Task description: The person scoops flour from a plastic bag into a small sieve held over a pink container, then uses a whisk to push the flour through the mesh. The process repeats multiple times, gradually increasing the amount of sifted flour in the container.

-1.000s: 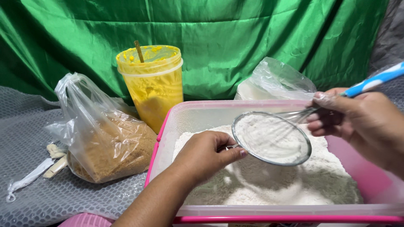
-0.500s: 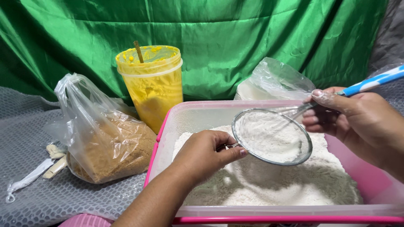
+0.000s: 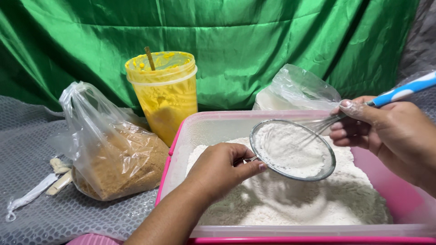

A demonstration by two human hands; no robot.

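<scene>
**A:** What are the fingers doing?

**B:** The left hand (image 3: pixel 221 169) is closed on the short handle of a round sieve (image 3: pixel 293 150). The right hand (image 3: pixel 386 131) is closed on a whisk (image 3: pixel 363 109) with a blue and white handle. Its wires rest in the flour inside the sieve.

**A:** Where is the sieve?

**B:** It hangs tilted over a clear tub (image 3: pixel 200 129) with a pink rim. The tub holds a big heap of flour (image 3: pixel 318 199).

**A:** And around the tub?

**B:** Just left of it stands a yellow cup (image 3: pixel 165 95) with a stick poking up from it. Beside that sits a clear bag (image 3: pixel 113 149) of brown crumbs. Behind the tub is another bag (image 3: pixel 297 88) with white stuff in it. They all sit on a grey bumpy mat (image 3: pixel 32 149). A green cloth (image 3: pixel 250 41) hangs at the back.
</scene>
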